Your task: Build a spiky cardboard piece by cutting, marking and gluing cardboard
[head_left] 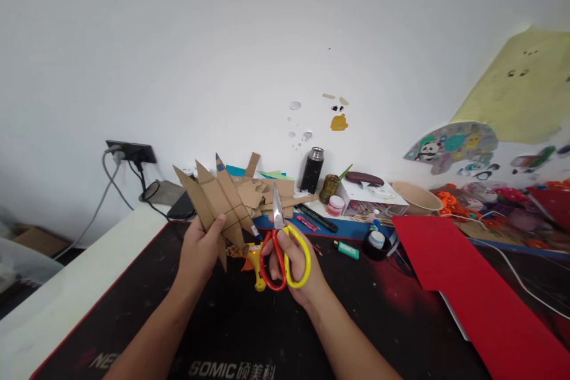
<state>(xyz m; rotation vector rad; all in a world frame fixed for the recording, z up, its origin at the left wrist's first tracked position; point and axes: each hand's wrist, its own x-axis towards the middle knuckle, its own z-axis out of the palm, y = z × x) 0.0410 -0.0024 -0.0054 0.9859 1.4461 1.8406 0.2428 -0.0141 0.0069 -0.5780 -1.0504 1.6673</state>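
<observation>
Brown cardboard pieces (pixel 231 199) with long, pointy ends were up in the air over the black mat (pixel 222 326), and the left hand (pixel 200 246) gripped them. I saw its thumb pressed on the front, but the other fingers were hidden behind the cardboard. I could not tell how many pieces were in that bunch.

The right hand (pixel 298 264) gripped the scissors (pixel 279 225), with the blades pointing up. One handle was red and one was yellow. The blades looked close together, but I could not be sure they were all the way closed. Both arms were cut off at the bottom of my view, and the left one covered part of the white letters on the mat.

Between the hands, the yellow glue gun (pixel 257 264) lay on the mat, partly covered by the scissors' red handle. More cardboard scraps (pixel 252 193) lay behind, half hidden, so their shapes were hard to make out. Near the wall stood a black bottle (pixel 312 171). On my right, a big red sheet (pixel 481 285) ran out of view.
</observation>
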